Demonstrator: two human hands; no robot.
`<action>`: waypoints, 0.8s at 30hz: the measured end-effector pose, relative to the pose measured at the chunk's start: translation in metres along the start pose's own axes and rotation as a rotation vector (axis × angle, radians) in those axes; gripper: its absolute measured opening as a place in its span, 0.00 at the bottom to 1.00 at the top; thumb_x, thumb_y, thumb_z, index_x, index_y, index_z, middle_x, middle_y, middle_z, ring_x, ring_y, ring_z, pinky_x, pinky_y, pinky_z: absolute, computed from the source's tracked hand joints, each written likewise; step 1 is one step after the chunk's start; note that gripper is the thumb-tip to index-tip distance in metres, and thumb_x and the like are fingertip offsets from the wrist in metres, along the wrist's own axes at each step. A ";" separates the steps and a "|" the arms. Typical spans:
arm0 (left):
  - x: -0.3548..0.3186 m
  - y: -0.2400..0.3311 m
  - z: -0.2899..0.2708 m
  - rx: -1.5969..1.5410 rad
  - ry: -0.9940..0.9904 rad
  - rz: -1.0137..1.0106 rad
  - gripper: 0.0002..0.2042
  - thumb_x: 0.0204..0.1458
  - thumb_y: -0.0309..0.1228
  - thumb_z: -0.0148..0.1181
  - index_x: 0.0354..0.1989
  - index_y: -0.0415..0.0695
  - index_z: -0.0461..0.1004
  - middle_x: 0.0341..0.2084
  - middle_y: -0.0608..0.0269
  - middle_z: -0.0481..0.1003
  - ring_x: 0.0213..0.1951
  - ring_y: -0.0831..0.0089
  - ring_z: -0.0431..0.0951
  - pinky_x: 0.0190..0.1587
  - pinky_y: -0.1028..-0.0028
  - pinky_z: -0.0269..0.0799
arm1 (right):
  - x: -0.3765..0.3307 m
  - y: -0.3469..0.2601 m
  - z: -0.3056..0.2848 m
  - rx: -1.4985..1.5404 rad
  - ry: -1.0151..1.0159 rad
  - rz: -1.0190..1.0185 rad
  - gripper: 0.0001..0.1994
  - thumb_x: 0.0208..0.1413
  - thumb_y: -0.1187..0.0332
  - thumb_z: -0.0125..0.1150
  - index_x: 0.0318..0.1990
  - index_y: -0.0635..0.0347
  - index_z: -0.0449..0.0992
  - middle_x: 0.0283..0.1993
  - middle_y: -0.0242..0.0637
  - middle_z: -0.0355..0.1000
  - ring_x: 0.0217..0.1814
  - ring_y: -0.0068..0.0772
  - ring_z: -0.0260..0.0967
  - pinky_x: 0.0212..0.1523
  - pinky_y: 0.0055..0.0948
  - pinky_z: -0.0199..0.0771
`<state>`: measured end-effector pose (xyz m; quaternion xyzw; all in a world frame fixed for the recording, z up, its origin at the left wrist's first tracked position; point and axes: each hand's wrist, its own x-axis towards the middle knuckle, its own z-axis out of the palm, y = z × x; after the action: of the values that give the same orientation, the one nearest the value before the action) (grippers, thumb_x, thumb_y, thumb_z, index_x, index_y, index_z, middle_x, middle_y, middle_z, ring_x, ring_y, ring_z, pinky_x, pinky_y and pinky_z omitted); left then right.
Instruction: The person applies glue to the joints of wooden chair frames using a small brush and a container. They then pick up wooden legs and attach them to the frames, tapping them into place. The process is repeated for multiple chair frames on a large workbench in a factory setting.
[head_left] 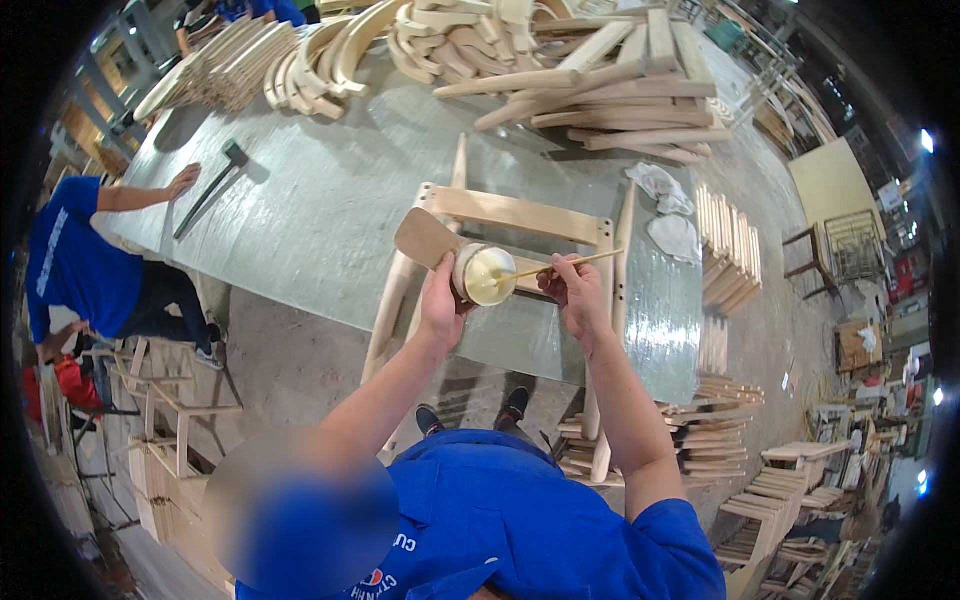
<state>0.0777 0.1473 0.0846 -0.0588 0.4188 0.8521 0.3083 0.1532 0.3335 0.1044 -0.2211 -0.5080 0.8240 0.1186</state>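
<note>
My left hand (441,308) is closed around a round pot (463,274) of pale yellow, creamy stuff that looks like glue. Between the fingers of my right hand (577,290) is a thin wooden stick (603,256), its tip in the pot. A flat brown piece with rounded corners (425,236) juts out beside the pot, against my left fingers; whether I grip it too, I cannot tell. Beneath both hands a pale wooden chair frame (515,213) rests on the table, legs pointing toward me. Dark holes show at its corner joints.
Curved and straight wooden parts (625,85) are heaped along the far side of the green-grey table (330,190). A mallet (210,190) lies at the left, near a co-worker in blue (100,255). White rags (672,238) lie at the right edge, with stacked wooden parts (727,245) beyond.
</note>
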 end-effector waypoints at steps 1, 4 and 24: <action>0.005 -0.006 0.008 -0.035 -0.010 -0.036 0.19 0.59 0.46 0.41 0.52 0.49 0.63 0.44 0.65 0.71 0.42 0.73 0.74 0.39 0.69 0.73 | -0.001 -0.005 -0.012 0.042 -0.021 0.008 0.04 0.55 0.71 0.55 0.31 0.59 0.68 0.29 0.36 0.73 0.30 0.27 0.71 0.36 0.24 0.72; 0.025 -0.023 0.027 -0.059 -0.039 -0.083 0.20 0.59 0.47 0.37 0.52 0.49 0.64 0.46 0.63 0.71 0.45 0.70 0.74 0.42 0.66 0.72 | -0.008 -0.026 -0.039 0.125 -0.047 -0.042 0.02 0.54 0.73 0.55 0.34 0.57 0.69 0.33 0.35 0.72 0.36 0.28 0.71 0.38 0.26 0.71; 0.125 -0.122 0.125 -0.070 -0.099 -0.329 0.23 0.59 0.48 0.34 0.54 0.46 0.62 0.49 0.54 0.67 0.44 0.58 0.73 0.39 0.56 0.75 | 0.057 -0.079 -0.154 -0.256 0.198 -0.452 0.05 0.53 0.71 0.56 0.35 0.62 0.69 0.28 0.35 0.72 0.29 0.22 0.69 0.31 0.20 0.67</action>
<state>0.0669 0.3569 0.0376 -0.0951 0.3576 0.8061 0.4618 0.1761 0.5144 0.1010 -0.1948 -0.6302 0.6803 0.3194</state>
